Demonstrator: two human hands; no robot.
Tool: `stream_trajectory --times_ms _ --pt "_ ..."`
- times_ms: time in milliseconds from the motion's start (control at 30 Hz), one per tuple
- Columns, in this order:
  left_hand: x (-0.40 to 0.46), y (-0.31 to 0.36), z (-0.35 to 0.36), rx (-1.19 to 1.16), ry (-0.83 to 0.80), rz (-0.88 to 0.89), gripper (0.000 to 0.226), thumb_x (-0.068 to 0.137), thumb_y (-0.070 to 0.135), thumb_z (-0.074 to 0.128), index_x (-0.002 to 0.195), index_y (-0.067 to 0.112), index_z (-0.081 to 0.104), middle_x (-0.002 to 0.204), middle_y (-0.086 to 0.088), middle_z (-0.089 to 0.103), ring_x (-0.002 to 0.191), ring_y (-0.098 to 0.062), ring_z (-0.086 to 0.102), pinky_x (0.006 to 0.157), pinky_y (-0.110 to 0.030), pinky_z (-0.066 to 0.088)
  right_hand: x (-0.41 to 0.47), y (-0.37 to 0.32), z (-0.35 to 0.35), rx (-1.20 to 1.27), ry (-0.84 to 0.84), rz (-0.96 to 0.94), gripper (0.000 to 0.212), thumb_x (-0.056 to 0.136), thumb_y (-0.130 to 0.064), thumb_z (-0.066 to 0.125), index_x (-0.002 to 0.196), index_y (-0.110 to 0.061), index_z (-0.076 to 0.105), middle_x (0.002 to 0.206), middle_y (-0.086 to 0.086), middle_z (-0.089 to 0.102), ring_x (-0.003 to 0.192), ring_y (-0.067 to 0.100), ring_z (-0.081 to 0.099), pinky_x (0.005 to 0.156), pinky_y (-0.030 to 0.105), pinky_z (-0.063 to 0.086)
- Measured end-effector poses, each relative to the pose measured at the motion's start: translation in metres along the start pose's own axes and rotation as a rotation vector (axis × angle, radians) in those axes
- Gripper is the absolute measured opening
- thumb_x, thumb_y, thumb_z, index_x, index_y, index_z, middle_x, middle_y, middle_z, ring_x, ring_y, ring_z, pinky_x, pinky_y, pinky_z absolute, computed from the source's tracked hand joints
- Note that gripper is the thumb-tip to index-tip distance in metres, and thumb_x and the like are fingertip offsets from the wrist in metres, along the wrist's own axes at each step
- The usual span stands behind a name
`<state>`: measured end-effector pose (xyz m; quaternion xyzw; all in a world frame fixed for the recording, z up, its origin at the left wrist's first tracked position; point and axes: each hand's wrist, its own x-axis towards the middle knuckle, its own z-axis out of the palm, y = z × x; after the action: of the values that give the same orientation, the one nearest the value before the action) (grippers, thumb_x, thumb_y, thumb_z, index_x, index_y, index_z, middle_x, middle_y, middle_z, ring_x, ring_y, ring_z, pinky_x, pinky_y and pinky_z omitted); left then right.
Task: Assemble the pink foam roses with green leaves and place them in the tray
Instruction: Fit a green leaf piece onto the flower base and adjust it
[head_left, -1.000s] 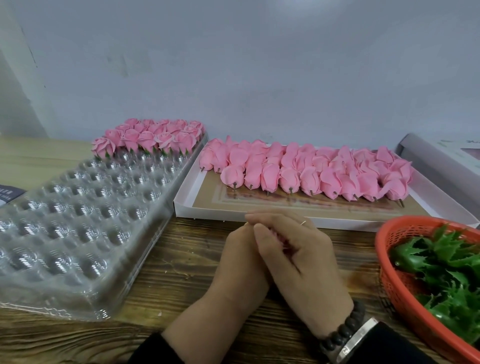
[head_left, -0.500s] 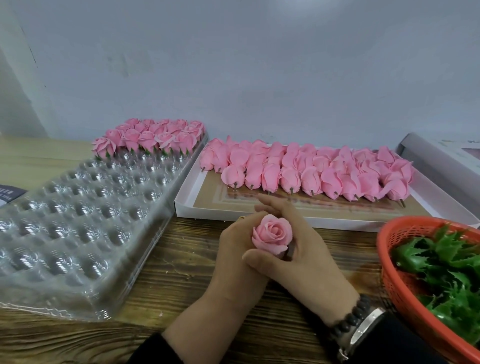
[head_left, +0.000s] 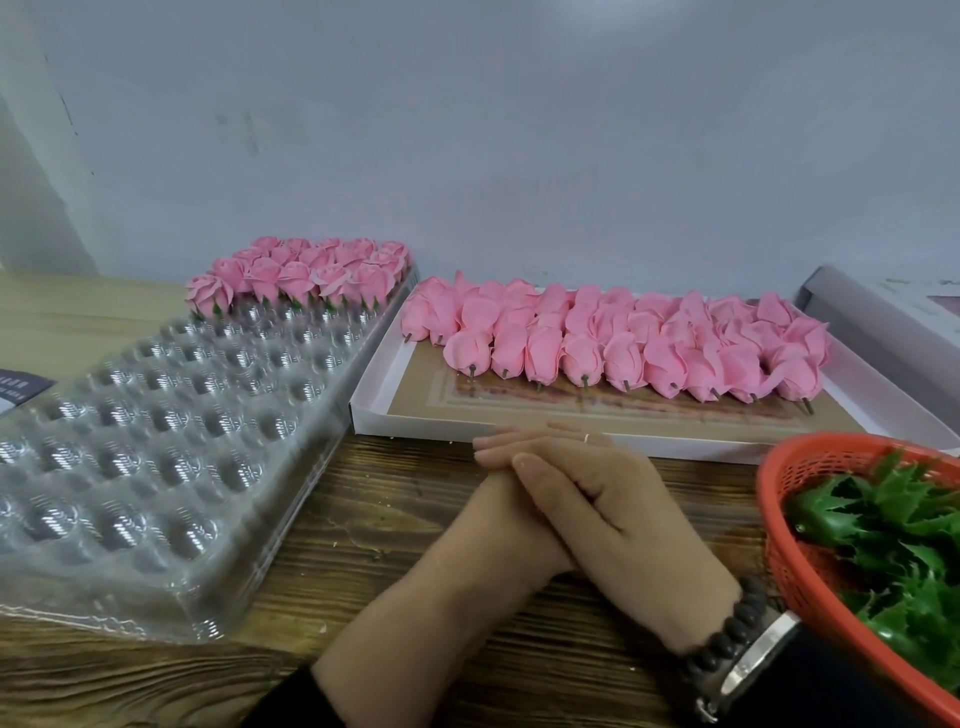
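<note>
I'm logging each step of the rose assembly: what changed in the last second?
Half a second ago a pink foam rose showed between the hands; now the right hand has closed back over the left hand, hiding it, as a second ago. The clear plastic cavity tray, white cardboard box of roses and red mesh basket stayed put.

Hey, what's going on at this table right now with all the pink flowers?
A person is putting foam roses together. The right hand is cupped over the left hand on the wooden table; whatever they enclose is hidden. Finished roses with green bases fill only the far end of the clear tray. Unfinished rose heads lie in rows in the white box, and green leaves wait in the orange basket.
</note>
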<state>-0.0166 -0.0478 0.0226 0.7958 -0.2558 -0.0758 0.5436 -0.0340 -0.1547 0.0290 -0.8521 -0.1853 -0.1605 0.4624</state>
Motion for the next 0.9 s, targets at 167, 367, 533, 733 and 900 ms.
stream_trajectory --times_ms 167,367,533,733,900 --pt "0.001 0.005 -0.003 0.067 -0.134 -0.025 0.024 0.089 0.004 0.051 0.067 0.015 0.053 0.052 0.005 0.064 0.047 -0.008 0.06 0.043 -0.013 0.043 -0.004 -0.001 -0.003 0.084 -0.15 0.064 0.03 0.086 -0.029 0.05 0.112 -0.041 0.061 0.103 -0.007 0.07 0.056 -0.003 0.063 0.057 0.001 0.042" --pt "0.004 -0.001 -0.008 -0.139 -0.015 0.16 0.022 0.084 0.002 0.063 0.072 0.02 0.067 0.067 0.006 0.07 0.062 -0.001 0.064 0.057 -0.012 0.047 -0.005 0.011 -0.005 0.173 -0.049 0.182 0.076 0.055 -0.059 0.069 0.126 -0.053 0.041 0.119 -0.03 0.056 0.103 -0.008 0.058 0.087 0.01 0.044" --pt "0.007 -0.007 -0.005 -0.062 0.113 0.122 0.012 0.085 0.008 0.063 0.076 0.015 0.069 0.074 0.003 0.071 0.072 -0.008 0.067 0.062 -0.017 0.052 -0.006 0.005 -0.002 0.19 0.088 0.146 0.065 0.059 -0.065 0.063 0.119 -0.043 0.052 0.118 -0.027 0.059 0.11 -0.011 0.052 0.088 0.006 0.041" --pt "0.004 -0.005 0.01 0.171 0.195 0.184 0.021 0.086 0.005 0.058 0.075 0.021 0.066 0.074 0.008 0.065 0.074 -0.001 0.063 0.06 -0.01 0.046 -0.005 -0.002 0.012 0.049 0.282 0.071 0.041 0.085 -0.049 0.037 0.095 -0.03 0.071 0.092 -0.02 0.069 0.089 0.0 0.062 0.081 0.026 0.047" --pt "0.005 0.006 0.009 -0.069 0.087 0.032 0.03 0.084 -0.005 0.056 0.073 0.023 0.056 0.062 0.013 0.064 0.067 0.009 0.061 0.058 -0.005 0.043 -0.001 0.0 0.004 0.069 0.11 0.118 0.022 0.085 -0.037 0.05 0.091 -0.033 0.071 0.098 -0.024 0.068 0.096 -0.003 0.063 0.089 0.017 0.046"
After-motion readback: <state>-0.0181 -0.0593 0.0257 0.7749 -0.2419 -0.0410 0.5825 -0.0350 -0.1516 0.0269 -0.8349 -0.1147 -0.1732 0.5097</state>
